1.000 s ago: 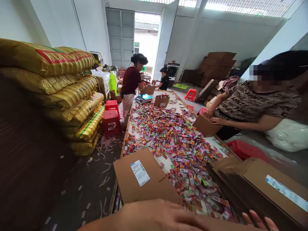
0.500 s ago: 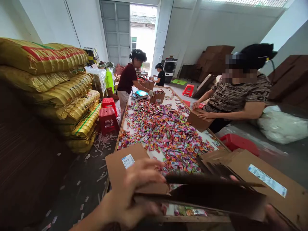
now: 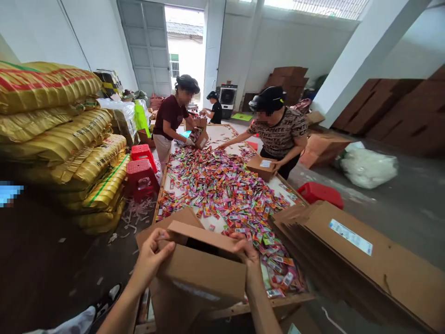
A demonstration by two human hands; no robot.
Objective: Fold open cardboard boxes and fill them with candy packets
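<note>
Between my hands, at the near end of the table, is a cardboard box (image 3: pixel 205 269) with its top flaps standing up and a dark gap between them. My left hand (image 3: pixel 153 255) grips its upper left corner, thumb over the flap edge. At the upper right corner my right hand (image 3: pixel 246 253) has its fingers curled over the flap. Part of the box's lower side falls in shadow. Just behind it lies another piece of cardboard (image 3: pixel 189 217), partly covered. A wide heap of small colourful packets (image 3: pixel 225 185) spreads over the table beyond.
Flattened cardboard boxes (image 3: pixel 347 260) are stacked at the right. Yellow sacks (image 3: pixel 79 134) are piled at the left, beside red stools (image 3: pixel 141 174). A co-worker (image 3: pixel 281 130) at the right reaches over the heap; another person (image 3: pixel 174 116) tips a box at the far left.
The cardboard, earlier dark and flat-looking, now stands as an opened box gripped at both corners. The right co-worker has leaned in and stretched an arm across the heap. My view has swung right.
</note>
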